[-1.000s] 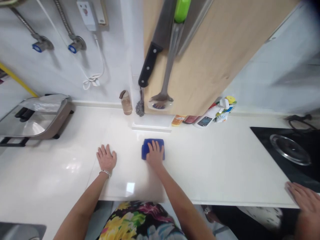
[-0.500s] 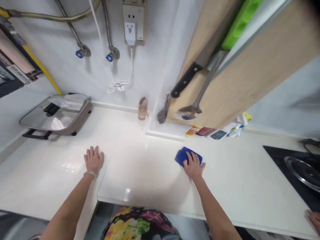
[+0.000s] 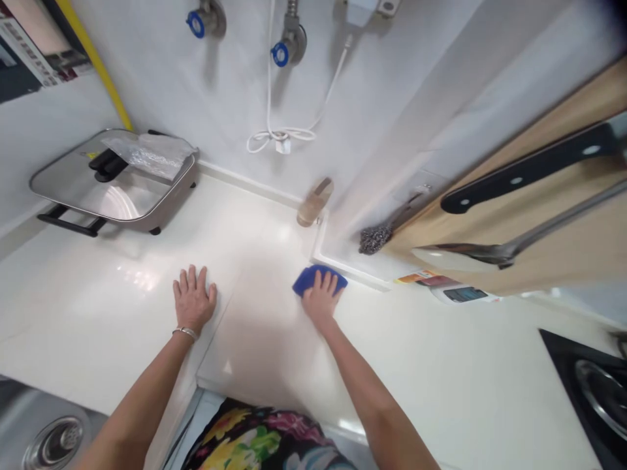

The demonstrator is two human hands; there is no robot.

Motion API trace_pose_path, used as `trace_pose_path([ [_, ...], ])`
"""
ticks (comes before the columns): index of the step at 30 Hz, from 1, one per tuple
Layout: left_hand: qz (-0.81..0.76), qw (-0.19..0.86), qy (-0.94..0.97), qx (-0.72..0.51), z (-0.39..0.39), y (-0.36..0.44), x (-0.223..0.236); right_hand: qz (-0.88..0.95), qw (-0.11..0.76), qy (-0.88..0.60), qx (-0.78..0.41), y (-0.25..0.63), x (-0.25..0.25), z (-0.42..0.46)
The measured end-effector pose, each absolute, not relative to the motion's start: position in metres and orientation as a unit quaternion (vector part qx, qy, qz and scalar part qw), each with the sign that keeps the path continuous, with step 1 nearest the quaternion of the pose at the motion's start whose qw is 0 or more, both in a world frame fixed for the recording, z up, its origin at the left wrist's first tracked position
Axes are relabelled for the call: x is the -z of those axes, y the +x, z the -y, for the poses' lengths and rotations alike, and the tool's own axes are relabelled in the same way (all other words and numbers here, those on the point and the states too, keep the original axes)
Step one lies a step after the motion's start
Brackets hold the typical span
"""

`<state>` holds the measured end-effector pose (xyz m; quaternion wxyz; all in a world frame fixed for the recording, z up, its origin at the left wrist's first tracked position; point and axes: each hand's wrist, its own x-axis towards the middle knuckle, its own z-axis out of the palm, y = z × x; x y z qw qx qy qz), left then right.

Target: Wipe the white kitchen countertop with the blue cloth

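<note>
On white counter (image 3: 416,352) — blue cloth (image 3: 307,279), long axis sideways, under right hand (image 3: 321,307), fingers spread; left hand (image 3: 194,303) splayed, empty.

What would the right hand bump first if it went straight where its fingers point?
Beyond the blue cloth under it, the right hand would probably meet the raised white ledge first; the exact gap is unclear.

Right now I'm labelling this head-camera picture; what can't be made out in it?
In the head view:
Blue cloth: partly hidden under the right hand.
Knife: cut off by the right edge beyond its handle.
White bottle: upper part hidden by the wooden board; label too small to read.
Cooktop: cut off by the right edge.
</note>
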<state>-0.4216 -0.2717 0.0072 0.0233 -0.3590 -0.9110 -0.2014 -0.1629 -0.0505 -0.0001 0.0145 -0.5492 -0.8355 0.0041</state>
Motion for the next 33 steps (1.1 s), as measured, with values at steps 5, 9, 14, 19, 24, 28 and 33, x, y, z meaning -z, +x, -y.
trace_pose_path([
  [5,0.911,0.033,-0.36,0.199,0.273,-0.421,-0.005,0.907,0.034,-0.419,-0.01,-0.224,-0.002,0.07],
  [9,0.912,0.039,-0.361,0.193,0.274,-0.422,-0.004,0.932,0.058,-0.357,-0.018,-0.256,-0.003,0.054],
  [14,0.915,0.032,-0.355,0.19,0.275,-0.425,-0.002,0.926,0.074,-0.371,0.0,-0.28,0.002,0.004],
  [19,0.917,0.021,-0.348,0.192,0.275,-0.426,0.003,0.904,0.081,-0.419,0.033,-0.293,0.009,-0.034],
  [24,0.919,0.016,-0.346,0.19,0.275,-0.425,0.002,0.903,0.077,-0.421,0.035,-0.301,0.007,-0.051],
  [28,0.919,0.009,-0.345,0.191,0.275,-0.425,-0.002,0.906,0.079,-0.416,0.011,-0.298,0.002,-0.043],
  [33,0.918,0.005,-0.344,0.196,0.274,-0.425,-0.006,0.92,0.07,-0.386,-0.007,-0.273,-0.001,0.012],
])
